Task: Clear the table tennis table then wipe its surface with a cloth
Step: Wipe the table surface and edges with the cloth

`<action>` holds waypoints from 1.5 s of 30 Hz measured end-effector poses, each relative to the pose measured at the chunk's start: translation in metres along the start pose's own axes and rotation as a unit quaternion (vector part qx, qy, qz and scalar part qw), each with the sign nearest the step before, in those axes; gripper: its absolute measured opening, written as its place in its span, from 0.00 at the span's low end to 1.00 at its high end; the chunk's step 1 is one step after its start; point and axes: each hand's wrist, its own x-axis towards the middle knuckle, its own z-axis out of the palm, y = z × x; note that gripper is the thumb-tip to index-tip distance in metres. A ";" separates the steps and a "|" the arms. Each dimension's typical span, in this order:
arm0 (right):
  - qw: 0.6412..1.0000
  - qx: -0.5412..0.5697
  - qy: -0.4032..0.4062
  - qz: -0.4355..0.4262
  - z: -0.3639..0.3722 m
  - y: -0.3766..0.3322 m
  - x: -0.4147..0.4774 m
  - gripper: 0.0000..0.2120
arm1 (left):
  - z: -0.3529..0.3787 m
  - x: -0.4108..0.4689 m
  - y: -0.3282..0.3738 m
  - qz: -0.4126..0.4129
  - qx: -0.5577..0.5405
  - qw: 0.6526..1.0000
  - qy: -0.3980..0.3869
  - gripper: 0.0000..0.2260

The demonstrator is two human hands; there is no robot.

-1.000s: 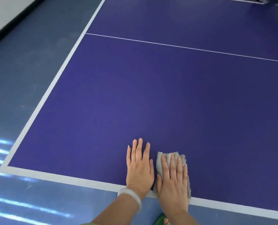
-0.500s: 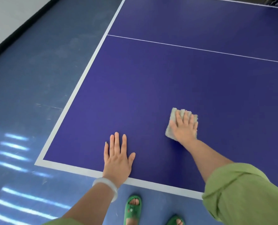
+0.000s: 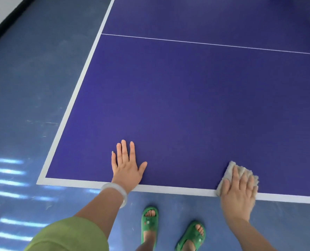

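Green slippers (image 3: pixel 149 221) stand on the blue floor (image 3: pixel 32 87), streaked with light reflections (image 3: pixel 9 171) at left, near a white bracelet (image 3: pixel 114 190) and a green sleeve (image 3: pixel 69 234).

- We find no readable text, label, brand or number.
- The table tennis table (image 3: pixel 187 105) shows us only plain white lines, no writing.

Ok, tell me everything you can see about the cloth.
The cloth is a small, pale grey-beige rag, fuzzy and frayed along its edges. It lies flat at the near edge of the table tennis table, partly over the white border line. The right hand presses on it with straight fingers, hiding most of it; only its far and left edges show.
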 end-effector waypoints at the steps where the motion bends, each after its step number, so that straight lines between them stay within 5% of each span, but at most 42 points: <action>1: 0.999 0.017 0.003 0.044 -0.001 -0.011 0.000 0.35 | 0.000 0.000 0.000 0.001 0.003 1.000 -0.001 0.37; 3: 1.000 0.019 0.006 0.012 0.001 -0.044 -0.009 0.34 | -0.003 0.000 0.003 -0.002 0.007 1.000 -0.009 0.39; 6: 0.979 -0.024 -0.002 -0.202 0.016 -0.086 -0.034 0.29 | -0.012 -0.002 0.020 -0.008 0.005 1.000 0.007 0.40; 11: 0.927 -0.038 -0.010 -0.373 0.026 -0.048 -0.021 0.26 | -0.008 -0.016 0.076 0.190 0.007 0.981 0.043 0.32; 13: 0.944 -0.052 0.005 -0.326 0.022 -0.006 -0.002 0.26 | -0.001 -0.019 0.104 0.215 0.023 0.976 0.007 0.33; 16: 0.998 -0.006 0.046 -0.051 0.008 0.054 0.023 0.28 | 0.009 -0.025 0.143 0.199 0.050 0.978 -0.031 0.37; 18: 0.990 0.038 0.050 0.123 0.002 0.068 0.031 0.28 | 0.012 -0.025 0.162 0.160 0.065 0.983 -0.055 0.44; 20: 0.980 0.052 0.036 0.187 -0.001 0.051 0.030 0.29 | 0.013 -0.024 0.171 0.134 0.076 0.985 -0.080 0.49; 22: 0.991 0.035 0.049 0.120 0.003 0.024 0.016 0.30 | 0.012 -0.022 0.174 0.125 0.079 0.984 -0.102 0.50; 24: 0.998 0.025 0.051 -0.035 0.013 0.002 -0.007 0.28 | 0.010 -0.021 0.175 0.123 0.078 0.982 -0.120 0.50; 26: 0.982 0.025 0.036 -0.183 0.020 0.006 -0.019 0.27 | 0.005 -0.021 0.177 0.123 0.087 0.980 -0.130 0.50; 28: 0.969 0.003 0.029 -0.244 0.018 0.031 -0.012 0.26 | 0.002 -0.022 0.179 0.117 0.097 0.978 -0.143 0.50; 32: 0.998 0.011 0.058 -0.009 0.005 0.074 0.016 0.28 | -0.006 -0.024 0.183 0.102 0.111 0.976 -0.158 0.53; 36: 0.968 0.113 0.056 0.218 -0.003 0.097 0.046 0.32 | -0.010 -0.024 0.186 0.098 0.144 0.967 -0.186 0.59; 38: 0.924 0.221 0.081 0.301 -0.009 0.100 0.055 0.36 | -0.013 -0.024 0.189 0.093 0.156 0.963 -0.198 0.59; 42: 0.758 0.458 0.088 0.455 -0.021 0.100 0.071 0.40 | -0.018 -0.027 0.193 0.083 0.164 0.963 -0.199 0.63; 45: 0.742 0.442 0.075 0.498 -0.021 0.105 0.074 0.32 | -0.017 -0.028 0.193 0.083 0.157 0.968 -0.179 0.61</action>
